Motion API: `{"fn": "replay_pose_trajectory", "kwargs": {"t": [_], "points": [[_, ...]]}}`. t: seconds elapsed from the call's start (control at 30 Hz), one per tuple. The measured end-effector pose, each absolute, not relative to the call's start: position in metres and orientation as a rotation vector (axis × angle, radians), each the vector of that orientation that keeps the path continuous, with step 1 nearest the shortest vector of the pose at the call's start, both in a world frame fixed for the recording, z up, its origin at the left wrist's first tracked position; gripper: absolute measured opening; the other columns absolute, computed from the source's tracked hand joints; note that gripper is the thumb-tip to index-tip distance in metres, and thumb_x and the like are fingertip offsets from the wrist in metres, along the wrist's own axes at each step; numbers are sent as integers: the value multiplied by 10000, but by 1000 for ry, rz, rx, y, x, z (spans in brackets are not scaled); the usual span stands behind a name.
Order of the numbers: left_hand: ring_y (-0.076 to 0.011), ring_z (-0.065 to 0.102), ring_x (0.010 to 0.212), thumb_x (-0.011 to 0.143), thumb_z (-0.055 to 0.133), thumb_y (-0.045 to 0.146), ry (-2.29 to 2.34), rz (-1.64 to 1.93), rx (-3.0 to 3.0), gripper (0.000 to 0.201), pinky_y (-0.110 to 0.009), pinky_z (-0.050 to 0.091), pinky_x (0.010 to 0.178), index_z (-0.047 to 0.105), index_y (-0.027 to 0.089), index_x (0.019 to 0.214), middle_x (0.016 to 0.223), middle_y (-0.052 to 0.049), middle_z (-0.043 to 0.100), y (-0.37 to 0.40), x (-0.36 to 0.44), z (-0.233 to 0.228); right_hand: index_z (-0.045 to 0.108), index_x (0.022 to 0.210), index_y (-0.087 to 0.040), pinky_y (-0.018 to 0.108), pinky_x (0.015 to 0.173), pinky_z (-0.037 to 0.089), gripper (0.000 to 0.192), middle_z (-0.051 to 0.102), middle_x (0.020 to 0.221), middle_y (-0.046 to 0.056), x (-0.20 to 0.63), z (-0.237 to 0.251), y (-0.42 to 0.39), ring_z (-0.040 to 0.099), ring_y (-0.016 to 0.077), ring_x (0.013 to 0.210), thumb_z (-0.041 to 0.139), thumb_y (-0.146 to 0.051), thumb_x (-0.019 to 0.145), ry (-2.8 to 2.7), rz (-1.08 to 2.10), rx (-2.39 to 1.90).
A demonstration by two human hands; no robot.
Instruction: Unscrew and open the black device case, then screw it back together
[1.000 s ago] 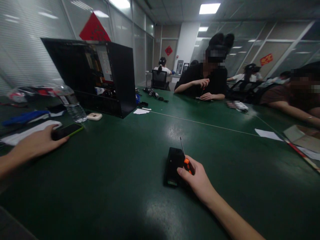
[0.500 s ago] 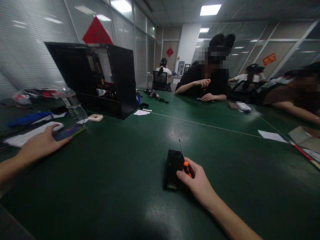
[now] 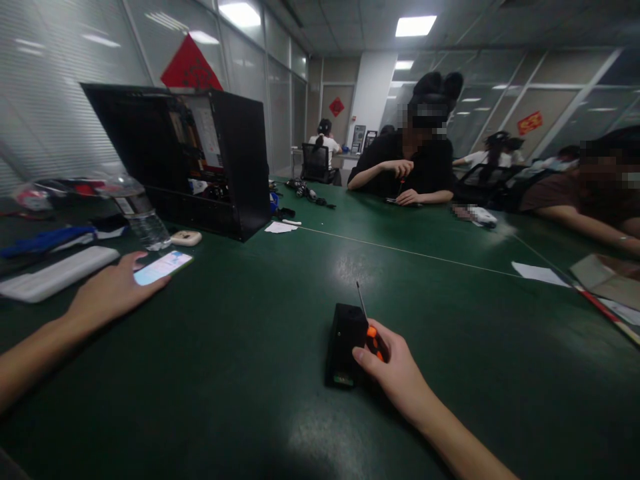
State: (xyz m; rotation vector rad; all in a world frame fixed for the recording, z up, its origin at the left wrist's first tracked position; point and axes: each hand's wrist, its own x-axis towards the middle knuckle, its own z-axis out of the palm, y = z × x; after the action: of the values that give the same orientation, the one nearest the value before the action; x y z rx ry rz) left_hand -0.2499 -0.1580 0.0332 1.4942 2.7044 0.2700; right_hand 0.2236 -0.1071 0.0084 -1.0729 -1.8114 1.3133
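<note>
At the left, my left hand (image 3: 113, 283) grips a smartphone (image 3: 164, 267) by its near end, with the thumb and fingers along its two sides. The phone's screen is lit. My right hand (image 3: 393, 357) is closed around a screwdriver (image 3: 373, 337) with an orange and black handle, its thin shaft pointing up and away. The right thumb rests against a small black box (image 3: 345, 343), which stands on the green table (image 3: 260, 333). A bit of green circuit board shows at the box's near lower end.
Behind the phone are a white power strip-like bar (image 3: 60, 273), a water bottle (image 3: 143, 217) and a small cream case (image 3: 186, 238). An open black computer case (image 3: 245, 167) stands beyond. Across the table a person (image 3: 405, 160) works; a cardboard box (image 3: 607, 277) lies far right.
The phone's screen has lit up, and my left hand has moved it slightly right, away from the white bar. My right hand keeps its hold on the screwdriver by the box.
</note>
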Motion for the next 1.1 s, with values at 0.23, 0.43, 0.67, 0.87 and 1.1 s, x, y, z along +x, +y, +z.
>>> {"fn": "replay_pose_trajectory", "kwargs": {"t": [0.23,0.43,0.67,0.87,1.1], "points": [[-450,624,1135,907,277,767,2841,301,1364,914,-448,501,849,342,83,1510,1416,-256,547,-156,-253,22,635,966,-197,399,844,512,250,561,671,-25,224,9,-107,604,219,736,652,-397,817,-1817,1304,-1071],[-469,601,1186,928,290,742,2693,267,1446,919,-435,503,860,276,57,1540,1470,-292,492,-175,-256,27,627,1003,-185,404,849,502,324,544,687,-28,224,10,-107,564,205,703,662,-440,806,-1801,1348,-1084],[-379,629,1153,971,288,672,2750,301,1394,808,-407,482,926,319,74,1514,1475,-239,503,-189,-271,13,633,1068,-186,383,837,477,394,523,713,-22,226,3,-104,566,228,779,664,-475,801,-1793,1381,-1074],[-381,586,1228,935,347,723,2798,447,1444,816,-462,470,996,394,115,1477,1497,-159,503,-200,-275,5,627,1014,-204,381,821,478,335,491,690,-40,227,1,-103,526,199,695,652,-471,814,-1804,1359,-1088],[-371,457,1370,954,503,545,2600,824,1873,629,-529,354,1147,463,93,1390,1478,-136,502,-189,-207,18,634,973,-204,383,823,492,321,526,686,-31,227,2,-102,571,216,734,671,-480,813,-1819,1331,-1085]]}}
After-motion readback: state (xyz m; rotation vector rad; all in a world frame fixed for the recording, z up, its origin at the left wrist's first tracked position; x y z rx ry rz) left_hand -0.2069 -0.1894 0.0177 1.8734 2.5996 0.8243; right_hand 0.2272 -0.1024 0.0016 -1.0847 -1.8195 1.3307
